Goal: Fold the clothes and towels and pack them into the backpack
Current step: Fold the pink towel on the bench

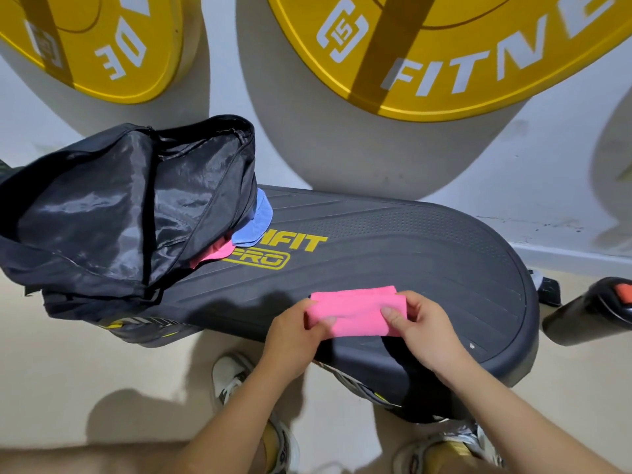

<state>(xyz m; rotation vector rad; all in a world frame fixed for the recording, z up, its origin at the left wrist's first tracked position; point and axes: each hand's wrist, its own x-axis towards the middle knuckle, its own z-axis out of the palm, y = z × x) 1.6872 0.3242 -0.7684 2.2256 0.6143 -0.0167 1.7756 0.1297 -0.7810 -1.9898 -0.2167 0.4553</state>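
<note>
The fingers [325, 322] of my left hand [294, 331] and right hand [422, 325] pinched the folded pink towel [355, 313] on the counter [410, 241], apart from the open backpack [119, 206]. Soft and light, it looked best gripped at both ends

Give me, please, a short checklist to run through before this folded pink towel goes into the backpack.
1. Is the pink towel folded compactly: ok.
2. Grip: the left hand and right hand pinch its ends: ok.
3. Is the backpack unzipped and gaping: ok.
4. Free room inside: cannot tell.
5. Are the blue cloth and other pink cloth tucked away: not ok, both poke out at the bag's edge onto the platform.
</note>
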